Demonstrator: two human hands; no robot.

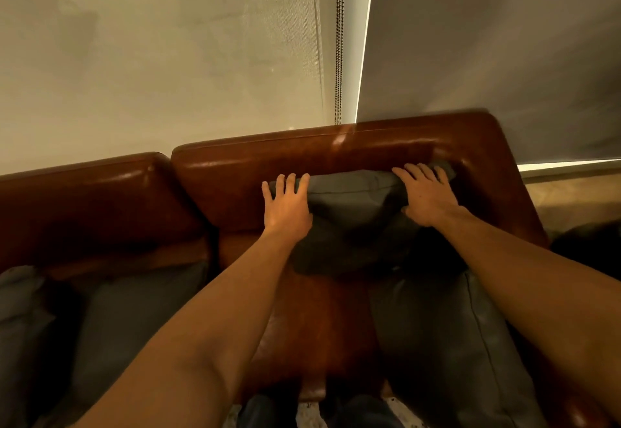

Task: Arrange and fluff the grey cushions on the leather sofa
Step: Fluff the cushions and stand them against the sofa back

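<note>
A grey cushion (349,212) stands upright against the backrest of the brown leather sofa (235,175), near its right end. My left hand (285,206) lies flat on the cushion's upper left corner, fingers spread. On the upper right corner rests my right hand (423,196), fingers apart and pressing the fabric down. A second grey cushion (447,333) lies on the seat at the lower right, partly under my right forearm. Another grey cushion (127,320) lies on the seat to the left, with one more (20,310) at the far left edge.
Pale roller blinds (168,51) hang right behind the sofa, with a bead chain (339,41) between two of them. The sofa's right armrest (510,192) ends beside a strip of floor. My legs show at the bottom edge, against the seat front.
</note>
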